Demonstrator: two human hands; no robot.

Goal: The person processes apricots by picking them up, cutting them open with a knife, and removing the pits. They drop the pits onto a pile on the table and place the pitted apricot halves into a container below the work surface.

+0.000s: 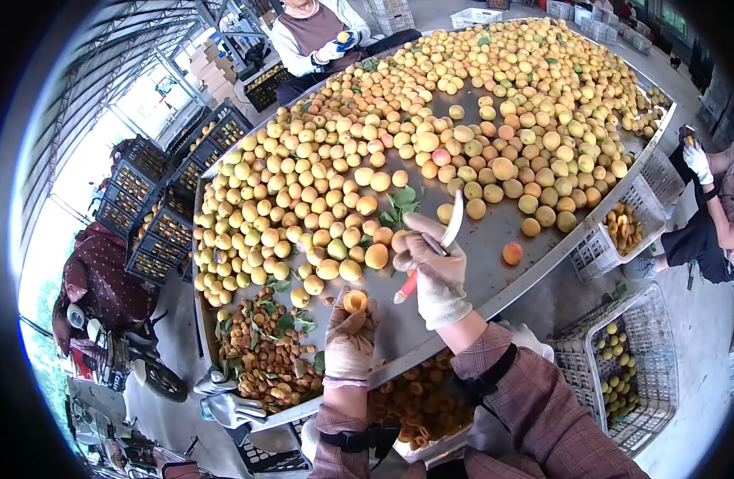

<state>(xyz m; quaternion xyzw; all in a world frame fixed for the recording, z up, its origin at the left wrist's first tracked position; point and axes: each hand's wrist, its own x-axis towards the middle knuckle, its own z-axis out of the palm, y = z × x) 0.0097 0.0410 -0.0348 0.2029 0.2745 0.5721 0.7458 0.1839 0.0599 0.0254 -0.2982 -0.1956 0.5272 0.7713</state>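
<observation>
My left hand [349,339], in a pale glove stained at the fingers, is closed around an apricot half [356,301] whose hollow cut side faces up. In my gloved right hand [439,279] is a knife [456,217]. Its curved blade points up and away, and a red-orange handle end sticks out below the fingers. Just left of my left hand lies a heap of brown apricot pits [263,363] mixed with leaves. Whole apricots [327,207] cover much of the metal table [407,319] beyond both hands. One reddish apricot [512,254] sits apart to the right of my right hand.
Below the table edge is a container of apricot halves [423,399]. White crates [654,343] stand on the right, black crates [147,207] on the left. Gloves [231,405] lie by the near left corner. One person [315,36] sits opposite, another [726,191] at right.
</observation>
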